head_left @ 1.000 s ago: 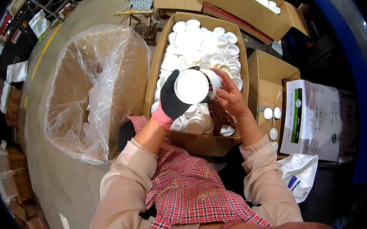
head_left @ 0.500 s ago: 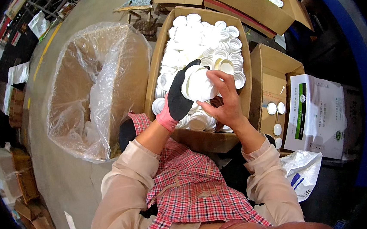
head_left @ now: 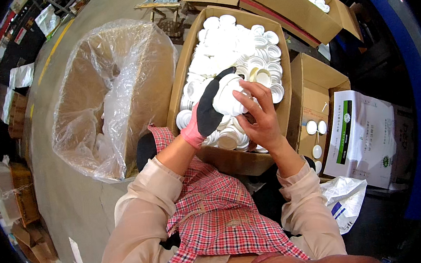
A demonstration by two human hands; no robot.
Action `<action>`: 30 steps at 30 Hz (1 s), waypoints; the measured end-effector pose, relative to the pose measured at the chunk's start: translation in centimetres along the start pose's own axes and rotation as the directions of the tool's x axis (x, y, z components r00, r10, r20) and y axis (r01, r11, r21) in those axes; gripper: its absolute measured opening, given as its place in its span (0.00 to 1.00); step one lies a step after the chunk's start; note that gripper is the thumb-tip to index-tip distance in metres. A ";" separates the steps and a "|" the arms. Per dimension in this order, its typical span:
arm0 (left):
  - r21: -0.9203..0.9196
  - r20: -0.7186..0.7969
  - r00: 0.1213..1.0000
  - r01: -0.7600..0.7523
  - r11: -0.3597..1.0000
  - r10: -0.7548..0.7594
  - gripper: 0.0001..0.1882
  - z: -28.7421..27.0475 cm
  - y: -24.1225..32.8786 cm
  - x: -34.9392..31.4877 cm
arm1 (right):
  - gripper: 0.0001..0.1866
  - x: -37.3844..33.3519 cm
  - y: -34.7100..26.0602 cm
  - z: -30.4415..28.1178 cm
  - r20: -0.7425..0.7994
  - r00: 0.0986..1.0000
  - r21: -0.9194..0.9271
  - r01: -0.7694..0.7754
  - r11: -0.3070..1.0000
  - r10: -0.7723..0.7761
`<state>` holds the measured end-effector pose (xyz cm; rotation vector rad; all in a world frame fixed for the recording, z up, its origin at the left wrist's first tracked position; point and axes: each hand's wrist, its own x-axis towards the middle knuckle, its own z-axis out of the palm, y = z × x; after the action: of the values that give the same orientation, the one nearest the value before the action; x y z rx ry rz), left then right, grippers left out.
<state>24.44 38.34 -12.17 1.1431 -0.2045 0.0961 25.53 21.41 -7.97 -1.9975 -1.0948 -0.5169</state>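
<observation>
My left hand point(head_left: 208, 112), in a black-and-pink glove, holds a round white plastic lid point(head_left: 226, 100) over the cardboard box point(head_left: 176, 84) in front of me. The gloved fingers wrap its left side and far edge. From the right, my bare right hand point(head_left: 265, 122) grips the same lid, its bent fingertips on the lid's face and right edge. Whether more than one lid is in my hands, I cannot tell. Below and beyond them, a heap of white plastic lids point(head_left: 223, 44) fills the box.
To the left stands a box lined with a clear plastic bag point(head_left: 119, 104). A smaller box point(head_left: 315, 81) with a few white round pieces is on the right, beside a white printed carton point(head_left: 364, 136). Another box of white lids point(head_left: 295, 11) sits at the far right.
My right fingers have shifted over the lid's face, and the thumb has moved at its near edge. The lid has turned slightly in my hands. The whole view has moved a little.
</observation>
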 end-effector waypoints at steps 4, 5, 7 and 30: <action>0.050 0.042 0.997 -0.073 0.996 0.071 0.29 0.1 0.3 -0.1 | 0.37 0.0 0.0 0.0 0.004 1.000 -0.006 0.003 1.000 -0.003; 0.039 0.049 0.997 -0.064 0.997 0.062 0.29 0.2 0.5 -0.2 | 0.37 0.0 -0.1 0.0 0.004 1.000 -0.007 0.004 1.000 -0.004; -0.038 0.033 0.999 -0.002 0.999 0.003 0.29 0.2 0.5 -0.2 | 0.37 0.0 -0.1 -0.1 0.005 1.000 -0.011 0.009 1.000 -0.009; 0.789 0.043 0.999 -0.024 0.614 -0.017 0.27 2.7 -0.5 -2.0 | 0.30 -1.3 4.9 2.0 -0.129 0.694 0.419 -0.609 0.673 0.708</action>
<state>22.24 35.74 -12.02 2.0525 -0.2095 0.1744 28.87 20.77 -12.22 -1.7668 -0.1901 -0.1768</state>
